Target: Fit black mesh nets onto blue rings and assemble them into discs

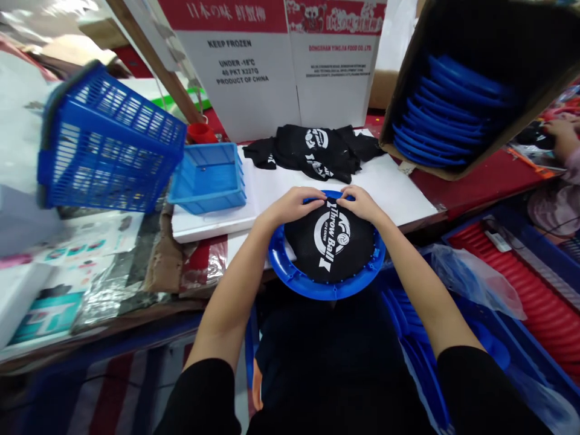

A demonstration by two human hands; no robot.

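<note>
A blue plastic ring (285,266) rests at the front edge of the table, partly over my lap. Across it lies a black fabric disc (303,241) with white "Throw Ball" print, its edge along the pegs on the right and near sides. On the left, a gap shows between cloth and ring. My left hand (294,205) pinches the fabric at the far rim. Just right of it, my right hand (360,204) pinches the same far edge, thumb and finger together. Beyond the hands lies a heap of black printed fabric pieces (312,148).
A light blue bin (208,178) and a tilted blue basket (109,139) stand left. White cartons (254,103) form a wall behind. At right, an open cardboard box (394,121) holds stacked blue rings (435,127). Another person's hand (562,130) shows far right.
</note>
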